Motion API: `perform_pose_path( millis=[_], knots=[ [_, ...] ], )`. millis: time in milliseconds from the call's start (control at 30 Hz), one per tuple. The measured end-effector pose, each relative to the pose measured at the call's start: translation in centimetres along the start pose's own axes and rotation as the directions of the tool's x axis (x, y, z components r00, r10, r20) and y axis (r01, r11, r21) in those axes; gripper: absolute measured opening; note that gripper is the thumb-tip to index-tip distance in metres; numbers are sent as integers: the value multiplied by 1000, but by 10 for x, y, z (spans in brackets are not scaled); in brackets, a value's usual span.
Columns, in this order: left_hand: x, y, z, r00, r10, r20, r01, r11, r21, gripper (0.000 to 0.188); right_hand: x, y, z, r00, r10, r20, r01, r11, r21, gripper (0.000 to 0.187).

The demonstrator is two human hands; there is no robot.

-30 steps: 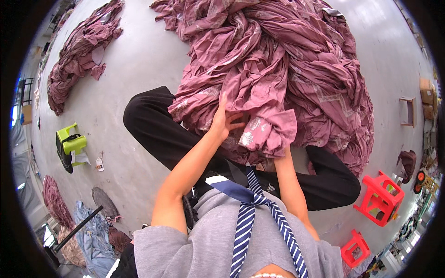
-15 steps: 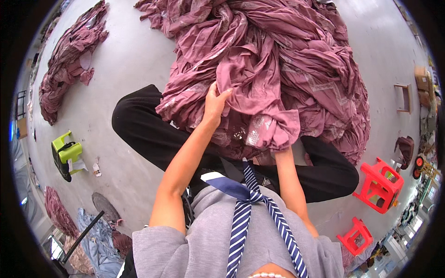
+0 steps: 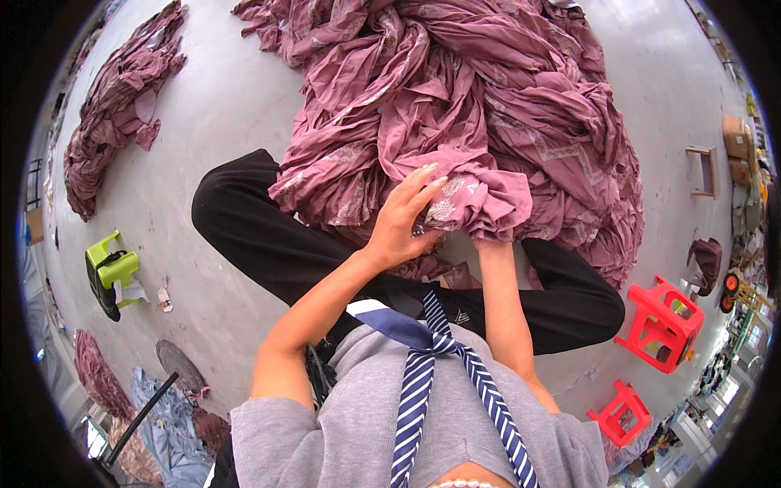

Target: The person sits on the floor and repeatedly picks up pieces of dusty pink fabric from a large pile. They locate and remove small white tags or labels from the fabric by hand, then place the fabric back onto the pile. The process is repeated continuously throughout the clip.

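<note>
Lying just right of the spread-fingered left hand (image 3: 400, 224), bunched mauve printed fabric (image 3: 486, 198) hides the right hand, whose grip cannot be told.

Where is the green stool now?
In the head view, the green stool is on the floor at far left, left of the trousers, beside a pale scrap.

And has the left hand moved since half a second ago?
Yes: judged against the green stool, the left hand has moved right and lower in the picture.
</note>
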State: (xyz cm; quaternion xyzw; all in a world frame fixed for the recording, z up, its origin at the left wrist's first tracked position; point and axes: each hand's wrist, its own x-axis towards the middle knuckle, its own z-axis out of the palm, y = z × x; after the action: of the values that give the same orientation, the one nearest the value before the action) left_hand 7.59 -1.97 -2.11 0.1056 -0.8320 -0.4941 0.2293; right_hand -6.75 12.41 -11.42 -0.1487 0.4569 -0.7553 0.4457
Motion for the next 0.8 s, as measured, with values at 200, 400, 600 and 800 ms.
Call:
perform_pose_path(
  millis=[200, 400, 600, 800],
  knots=[
    [14, 0, 6, 884, -450, 126, 455, 764, -458, 18, -6, -28, 0, 914, -297, 275, 404, 616, -676, 37],
    [27, 14, 1, 772, -620, 139, 534, 513, -672, 14, -70, -61, -45, 670, 235, -704, -474, 866, -161, 22],
    [30, 16, 7, 797, -600, 70, 486, 568, -665, 13, -46, -97, 18, 846, -307, -435, -56, 762, -646, 15],
    [21, 19, 16, 814, -461, 352, 533, 354, -769, 16, -23, -94, 77, 982, -186, 31, 139, 606, -783, 60]
  ],
)
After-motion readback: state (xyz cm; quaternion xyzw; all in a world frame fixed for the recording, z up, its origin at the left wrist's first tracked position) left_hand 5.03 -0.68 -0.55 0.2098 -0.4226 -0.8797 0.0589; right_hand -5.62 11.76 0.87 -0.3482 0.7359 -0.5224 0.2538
